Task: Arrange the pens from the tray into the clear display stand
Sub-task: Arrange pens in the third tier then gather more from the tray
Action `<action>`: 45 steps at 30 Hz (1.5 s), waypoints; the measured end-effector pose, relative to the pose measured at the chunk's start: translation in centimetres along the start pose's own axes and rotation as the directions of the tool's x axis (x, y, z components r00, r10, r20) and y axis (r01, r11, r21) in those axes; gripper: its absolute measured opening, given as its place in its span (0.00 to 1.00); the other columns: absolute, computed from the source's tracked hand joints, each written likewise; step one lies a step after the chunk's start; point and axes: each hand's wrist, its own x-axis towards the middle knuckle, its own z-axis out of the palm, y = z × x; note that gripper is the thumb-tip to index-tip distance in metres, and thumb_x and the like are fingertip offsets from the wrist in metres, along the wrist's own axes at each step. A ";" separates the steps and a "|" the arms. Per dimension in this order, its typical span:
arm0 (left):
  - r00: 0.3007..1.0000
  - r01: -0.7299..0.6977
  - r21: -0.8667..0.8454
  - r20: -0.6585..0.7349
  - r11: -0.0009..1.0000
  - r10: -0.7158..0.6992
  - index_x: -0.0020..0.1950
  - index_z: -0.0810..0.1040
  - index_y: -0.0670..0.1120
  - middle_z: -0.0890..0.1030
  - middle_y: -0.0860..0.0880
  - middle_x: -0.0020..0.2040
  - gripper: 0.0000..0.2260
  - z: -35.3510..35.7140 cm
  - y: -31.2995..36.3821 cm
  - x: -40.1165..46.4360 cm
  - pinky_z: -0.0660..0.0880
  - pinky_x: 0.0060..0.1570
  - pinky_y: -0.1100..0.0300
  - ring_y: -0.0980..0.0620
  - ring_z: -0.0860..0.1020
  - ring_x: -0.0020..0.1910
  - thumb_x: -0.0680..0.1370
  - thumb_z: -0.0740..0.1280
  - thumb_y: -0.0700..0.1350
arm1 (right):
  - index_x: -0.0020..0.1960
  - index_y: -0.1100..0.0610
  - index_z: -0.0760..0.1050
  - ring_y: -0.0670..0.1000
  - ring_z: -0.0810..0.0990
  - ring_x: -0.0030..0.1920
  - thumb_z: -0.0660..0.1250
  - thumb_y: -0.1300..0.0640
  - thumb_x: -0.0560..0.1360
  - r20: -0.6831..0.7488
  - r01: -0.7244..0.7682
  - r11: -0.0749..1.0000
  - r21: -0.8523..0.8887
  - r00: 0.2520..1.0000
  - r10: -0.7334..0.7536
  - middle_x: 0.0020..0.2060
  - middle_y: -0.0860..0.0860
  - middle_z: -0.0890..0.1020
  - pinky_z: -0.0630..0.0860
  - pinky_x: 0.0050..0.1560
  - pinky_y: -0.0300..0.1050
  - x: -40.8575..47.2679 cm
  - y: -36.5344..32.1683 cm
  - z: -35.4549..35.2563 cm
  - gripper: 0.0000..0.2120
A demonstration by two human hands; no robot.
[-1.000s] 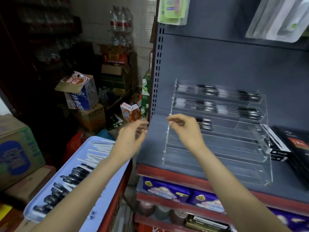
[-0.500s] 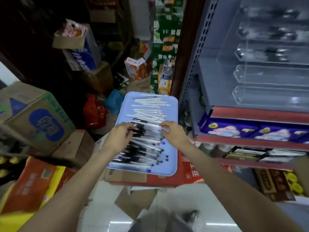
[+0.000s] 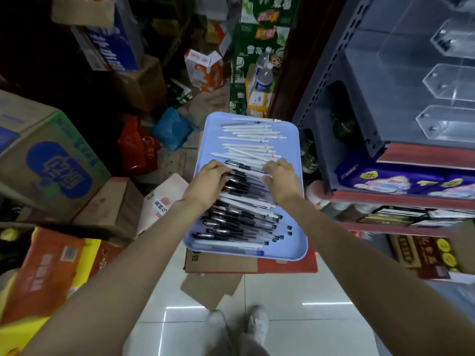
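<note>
Both hands | fingers curled, gripping black pens (grip partly hidden) | blue tray

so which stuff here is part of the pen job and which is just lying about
Job: blue tray, black pens, white pens, clear display stand, left hand, right hand.

Lying about: cardboard boxes, red bag, water bottle, purple packs.

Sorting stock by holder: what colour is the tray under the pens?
Light blue tray, seen clearly in the head view.
</note>
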 end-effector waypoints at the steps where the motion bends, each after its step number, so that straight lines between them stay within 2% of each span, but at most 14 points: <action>1: 1.000 -0.001 -0.013 0.005 1.000 0.001 0.65 0.74 0.42 0.73 0.44 0.62 0.14 -0.1 -0.1 0.2 0.67 0.62 0.59 0.45 0.74 0.60 0.80 0.59 0.39 | 0.61 0.59 0.73 0.59 0.70 0.60 0.59 0.60 0.79 0.005 -0.012 1.000 -0.016 1.000 0.012 0.58 0.58 0.72 0.73 0.55 0.54 0.1 -0.1 -0.1 0.12; 5: 0.999 0.035 -0.040 0.017 0.999 -0.035 0.65 0.74 0.42 0.73 0.44 0.61 0.13 -0.3 -0.1 0.6 0.68 0.63 0.58 0.45 0.74 0.60 0.80 0.60 0.39 | 0.51 0.60 0.75 0.59 0.75 0.52 0.58 0.65 0.78 0.034 -0.013 0.998 -0.063 0.999 0.015 0.50 0.58 0.75 0.74 0.50 0.52 0.6 -0.4 -0.5 0.07; 10: 0.999 0.046 -0.064 -0.002 0.997 -0.047 0.64 0.75 0.41 0.74 0.42 0.61 0.14 -0.2 -0.1 0.6 0.66 0.63 0.61 0.44 0.74 0.60 0.80 0.61 0.38 | 0.42 0.64 0.72 0.54 0.76 0.41 0.62 0.62 0.78 0.147 -0.018 0.993 0.118 0.989 0.001 0.37 0.55 0.77 0.75 0.45 0.51 0.6 -1.0 -1.3 0.07; 13: 0.999 0.047 -0.082 -0.015 0.996 -0.048 0.64 0.75 0.41 0.74 0.42 0.62 0.14 -0.2 -0.2 0.5 0.65 0.63 0.63 0.45 0.74 0.60 0.79 0.62 0.38 | 0.47 0.71 0.75 0.49 0.75 0.35 0.63 0.63 0.77 0.177 -0.003 0.995 0.103 0.984 -0.016 0.36 0.54 0.76 0.77 0.47 0.53 0.5 -1.3 -1.7 0.09; 17: 0.998 0.059 -0.111 -0.031 0.992 -0.063 0.63 0.76 0.41 0.74 0.43 0.61 0.13 -0.1 -0.3 0.6 0.64 0.61 0.66 0.46 0.74 0.60 0.79 0.62 0.38 | 0.54 0.63 0.75 0.58 0.78 0.50 0.61 0.63 0.78 0.227 0.076 0.994 -0.077 0.972 -0.056 0.51 0.58 0.78 0.77 0.51 0.53 0.5 -1.8 -1.8 0.08; 21: 0.996 0.079 -0.150 -0.030 0.986 -0.084 0.63 0.76 0.41 0.74 0.43 0.60 0.13 0.0 -0.1 0.6 0.63 0.59 0.69 0.47 0.74 0.59 0.79 0.63 0.39 | 0.56 0.65 0.73 0.62 0.77 0.51 0.59 0.66 0.77 0.211 0.120 0.973 -0.195 0.974 -0.078 0.52 0.61 0.77 0.75 0.49 0.52 0.1 -2.1 -1.3 0.09; 25: 0.981 0.119 -0.271 -0.116 0.955 -0.155 0.61 0.78 0.42 0.76 0.43 0.57 0.12 -1.0 0.2 0.5 0.66 0.51 0.71 0.50 0.76 0.51 0.78 0.64 0.41 | 0.55 0.69 0.74 0.64 0.78 0.52 0.59 0.66 0.77 0.148 0.058 0.998 0.020 0.987 -0.060 0.51 0.66 0.79 0.76 0.52 0.58 -0.3 -1.5 -1.6 0.10; 28: 0.946 0.156 -0.448 -0.189 0.880 -0.264 0.57 0.79 0.41 0.80 0.46 0.54 0.10 -2.2 1.5 0.4 0.70 0.50 0.66 0.53 0.76 0.48 0.78 0.65 0.43 | 0.54 0.66 0.75 0.55 0.78 0.48 0.61 0.64 0.77 0.076 -0.041 0.939 0.341 0.997 0.016 0.45 0.57 0.80 0.76 0.52 0.50 -1.0 -1.5 -3.0 0.08; 32: 0.951 0.252 -0.740 0.071 0.624 -0.300 0.42 0.80 0.45 0.81 0.49 0.41 0.07 -3.3 5.9 0.5 0.72 0.42 0.63 0.55 0.79 0.41 0.76 0.67 0.47 | 0.48 0.61 0.76 0.49 0.76 0.35 0.66 0.66 0.75 0.082 -0.070 0.737 0.673 0.996 0.019 0.35 0.52 0.77 0.76 0.46 0.51 -2.8 -2.0 -5.4 0.03; 34: 0.964 0.237 -0.821 0.131 0.519 -0.232 0.45 0.81 0.45 0.82 0.52 0.43 0.07 -4.0 8.4 0.8 0.71 0.38 0.67 0.60 0.79 0.42 0.77 0.66 0.47 | 0.49 0.61 0.75 0.49 0.77 0.34 0.66 0.65 0.75 0.091 -0.066 0.707 0.704 0.996 0.003 0.35 0.52 0.78 0.77 0.46 0.50 -3.7 -2.2 -6.7 0.04; 36: 0.977 0.192 -0.817 0.104 0.543 -0.188 0.51 0.82 0.43 0.82 0.52 0.48 0.10 -4.8 10.5 1.5 0.70 0.39 0.68 0.62 0.78 0.45 0.78 0.65 0.47 | 0.50 0.61 0.75 0.48 0.77 0.35 0.66 0.64 0.75 0.067 -0.039 0.693 0.720 0.998 -0.013 0.36 0.51 0.78 0.76 0.43 0.46 -4.2 -1.8 -8.3 0.05; 38: 0.990 0.119 -0.765 0.041 0.633 -0.136 0.49 0.81 0.40 0.82 0.49 0.47 0.11 -5.5 12.8 2.3 0.71 0.40 0.68 0.60 0.78 0.44 0.78 0.64 0.47 | 0.52 0.60 0.75 0.48 0.78 0.39 0.67 0.63 0.74 0.043 0.001 0.717 0.697 0.998 -0.044 0.38 0.50 0.78 0.74 0.44 0.42 -4.6 -0.7 -10.6 0.06; 42: 0.991 -0.092 -0.585 -0.133 0.805 0.017 0.32 0.66 0.42 0.70 0.50 0.27 0.17 -6.6 18.5 4.0 0.65 0.35 0.58 0.51 0.69 0.31 0.79 0.64 0.46 | 0.56 0.53 0.71 0.48 0.78 0.45 0.70 0.54 0.73 -0.144 0.149 0.721 0.676 0.987 -0.069 0.45 0.48 0.77 0.75 0.47 0.40 -5.5 3.0 -16.1 0.14; 45: 0.971 -0.239 -0.509 -0.144 0.827 0.192 0.37 0.73 0.44 0.77 0.54 0.30 0.11 -7.1 24.5 5.5 0.72 0.36 0.62 0.55 0.78 0.33 0.79 0.63 0.45 | 0.62 0.48 0.66 0.46 0.77 0.45 0.67 0.52 0.75 -0.310 0.242 0.636 0.732 0.951 -0.006 0.46 0.47 0.76 0.75 0.48 0.44 -5.8 7.3 -21.1 0.19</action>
